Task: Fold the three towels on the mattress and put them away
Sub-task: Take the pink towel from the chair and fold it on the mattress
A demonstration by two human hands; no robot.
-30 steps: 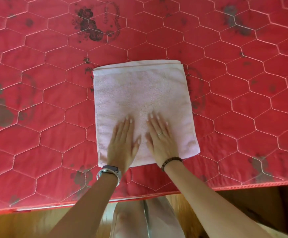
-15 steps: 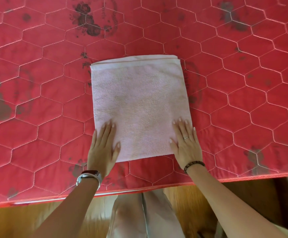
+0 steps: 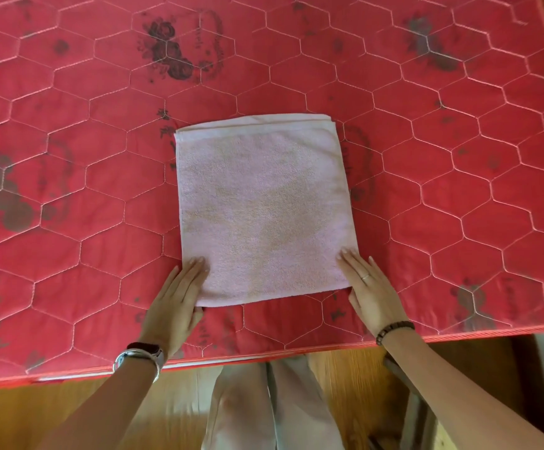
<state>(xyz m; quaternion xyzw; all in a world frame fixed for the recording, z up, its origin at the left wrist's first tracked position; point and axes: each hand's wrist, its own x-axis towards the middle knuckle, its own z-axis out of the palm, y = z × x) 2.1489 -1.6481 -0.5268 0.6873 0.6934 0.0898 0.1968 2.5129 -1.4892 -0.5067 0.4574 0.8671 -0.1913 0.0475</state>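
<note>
One pink towel (image 3: 264,209) lies flat on the red quilted mattress (image 3: 69,157), folded to a near square, with layered edges showing along its far side. It sits a little in from the mattress's near edge, roughly centred in the view.

Left hand (image 3: 174,303): flat, fingers straight and close together, at the towel's near-left corner. The fingertips lie on the towel's left margin and the palm is on the mattress just beside it. It grips nothing. There is a watch (image 3: 140,357) on the wrist.

Right hand (image 3: 372,293): also flat with straight fingers, at the near-right corner. The fingertips touch the towel's right edge and the rest of the hand lies on the mattress. It holds nothing. It wears a ring (image 3: 365,277) and a bead bracelet (image 3: 394,329).

The towel spans the gap between the two hands, extending away from them.

The mattress has hexagon stitching and dark floral prints. Below its near edge are the wooden floor (image 3: 345,368) and the person's pale trousers (image 3: 264,401).
</note>
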